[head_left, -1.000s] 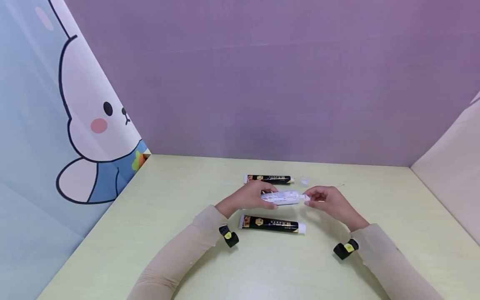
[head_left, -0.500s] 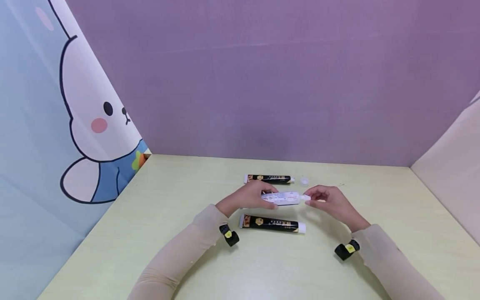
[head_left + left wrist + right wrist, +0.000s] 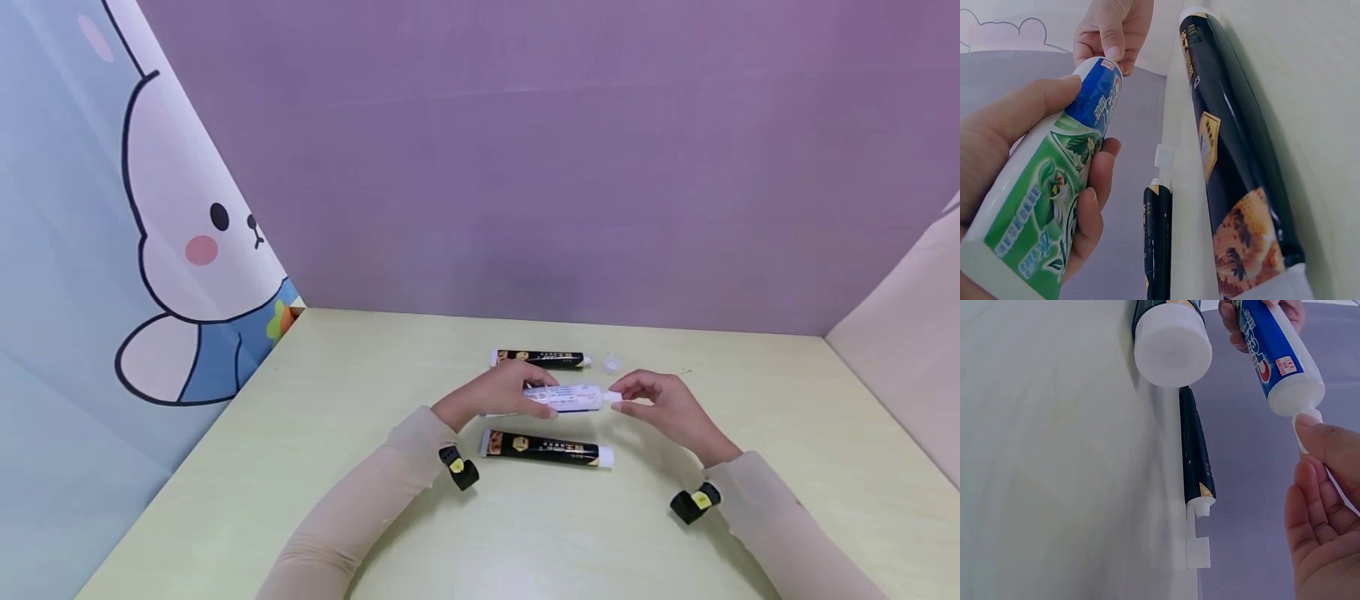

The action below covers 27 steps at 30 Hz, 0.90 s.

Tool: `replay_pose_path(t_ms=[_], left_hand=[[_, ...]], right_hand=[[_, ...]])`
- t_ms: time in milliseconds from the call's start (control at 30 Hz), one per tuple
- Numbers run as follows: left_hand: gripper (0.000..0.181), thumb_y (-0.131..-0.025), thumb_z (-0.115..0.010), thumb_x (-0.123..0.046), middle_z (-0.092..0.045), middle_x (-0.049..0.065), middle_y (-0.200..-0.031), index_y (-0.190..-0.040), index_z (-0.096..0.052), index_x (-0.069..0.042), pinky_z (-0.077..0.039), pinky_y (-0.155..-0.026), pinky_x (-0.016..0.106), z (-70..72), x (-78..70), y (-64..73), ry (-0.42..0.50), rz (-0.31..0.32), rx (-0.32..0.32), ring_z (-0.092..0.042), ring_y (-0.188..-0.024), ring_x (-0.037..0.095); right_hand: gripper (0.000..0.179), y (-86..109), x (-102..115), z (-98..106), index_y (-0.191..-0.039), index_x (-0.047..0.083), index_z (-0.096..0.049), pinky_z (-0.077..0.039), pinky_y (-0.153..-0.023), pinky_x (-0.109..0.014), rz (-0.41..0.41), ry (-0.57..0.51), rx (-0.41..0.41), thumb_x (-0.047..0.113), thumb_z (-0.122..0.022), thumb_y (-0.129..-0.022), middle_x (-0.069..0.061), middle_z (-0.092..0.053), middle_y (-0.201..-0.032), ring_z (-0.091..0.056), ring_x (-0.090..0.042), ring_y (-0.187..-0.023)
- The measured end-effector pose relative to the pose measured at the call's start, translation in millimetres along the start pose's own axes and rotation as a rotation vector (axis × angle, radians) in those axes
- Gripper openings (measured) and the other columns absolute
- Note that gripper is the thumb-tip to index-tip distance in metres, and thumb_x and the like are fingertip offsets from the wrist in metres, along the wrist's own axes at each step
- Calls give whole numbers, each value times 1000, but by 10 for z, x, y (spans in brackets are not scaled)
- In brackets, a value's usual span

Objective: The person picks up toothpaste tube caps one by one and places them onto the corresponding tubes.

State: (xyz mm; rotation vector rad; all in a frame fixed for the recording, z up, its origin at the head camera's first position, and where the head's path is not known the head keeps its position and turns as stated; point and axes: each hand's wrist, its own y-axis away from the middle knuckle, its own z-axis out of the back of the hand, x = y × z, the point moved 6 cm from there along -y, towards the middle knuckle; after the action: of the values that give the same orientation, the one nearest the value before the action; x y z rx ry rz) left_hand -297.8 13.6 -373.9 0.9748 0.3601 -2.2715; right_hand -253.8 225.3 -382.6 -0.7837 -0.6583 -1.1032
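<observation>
My left hand (image 3: 504, 390) grips a white, blue and green toothpaste tube (image 3: 1054, 187), thumb on one side and fingers curled round the other. The tube is held level over the table, nozzle end to the right. At that end my right hand (image 3: 666, 407) pinches a small white cap (image 3: 1305, 430) at the nozzle between thumb and forefinger. The right hand's other fingers are loosely bent. Nearer the person lies a black tube (image 3: 547, 447) with a white cap on. Behind the hands is another black tube (image 3: 551, 360), its narrow nozzle bare, partly covered by the left hand.
A loose whitish cap (image 3: 611, 363) stands just right of the rear black tube's nozzle. The pale table (image 3: 390, 517) ends at a purple backdrop (image 3: 555, 167). A curtain with a cartoon rabbit (image 3: 187, 208) hangs at the left, a pale one (image 3: 907, 333) at the right.
Both hands stay almost in place. The white cap, tilted at the nozzle a second ago, now sits more in line with the toothpaste tube.
</observation>
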Motion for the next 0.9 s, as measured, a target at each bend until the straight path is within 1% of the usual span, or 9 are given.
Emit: replay_pose_path(t_ms=[100, 200, 367, 500, 600, 733, 900], left_hand=[[39, -79, -77, -21, -67, -4, -97, -115, -67, -9, -46, -67, 20, 12, 1, -35, 31, 5, 8, -57, -77, 5], [38, -79, -76, -21, -68, -4, -97, -114, -67, -9, -46, -66, 20, 17, 4, -73, 46, 6, 13, -57, -76, 5], [35, -80, -75, -19, -68, -5, -96, -113, -68, -9, -46, -65, 20, 15, 26, -152, 72, 9, 20, -57, -75, 4], [33, -81, -74, -19, -68, -4, -97, -112, -68, -8, -46, -64, 20, 8, 45, -216, 81, 14, 21, -58, -75, 5], [33, -81, -74, -19, -68, -4, -96, -112, -68, -8, -46, -64, 20, 5, 50, -258, 79, 19, 24, -58, -75, 5], [33, -82, -73, -20, -68, -5, -97, -113, -68, -8, -46, -64, 20, -9, 55, -262, 77, 24, 36, -57, -75, 5], [35, -83, -72, -21, -68, -6, -99, -115, -67, -9, -46, -68, 20, -27, 64, -254, 82, 51, 47, -59, -79, 5]], right_hand=[[18, -34, -21, 38, -97, 6, -69, -48, -76, -26, 13, -12, 7, 13, -74, -81, -6, -68, -97, -60, -7, -83], [18, -62, -39, 69, -97, 7, -69, -48, -77, -26, 33, -33, 16, 12, -74, -80, -7, -67, -98, -61, -7, -84], [17, -102, -62, 120, -96, 6, -69, -50, -80, -28, 107, -34, 13, 7, -74, -80, -9, -67, -99, -61, -6, -85], [17, -134, -91, 160, -95, 5, -70, -49, -81, -24, 155, -39, -6, 5, -74, -78, -7, -66, -97, -60, -4, -86], [17, -155, -117, 184, -94, 4, -70, -49, -81, -21, 182, -68, -10, 3, -75, -78, -5, -65, -95, -59, -3, -86], [17, -137, -126, 176, -92, 4, -70, -48, -81, -19, 229, -85, -16, 1, -75, -77, -5, -65, -92, -59, -5, -86], [19, -116, -148, 172, -91, 9, -71, -43, -85, -13, 292, -57, -49, -2, -75, -75, -2, -65, -91, -58, -4, -88]])
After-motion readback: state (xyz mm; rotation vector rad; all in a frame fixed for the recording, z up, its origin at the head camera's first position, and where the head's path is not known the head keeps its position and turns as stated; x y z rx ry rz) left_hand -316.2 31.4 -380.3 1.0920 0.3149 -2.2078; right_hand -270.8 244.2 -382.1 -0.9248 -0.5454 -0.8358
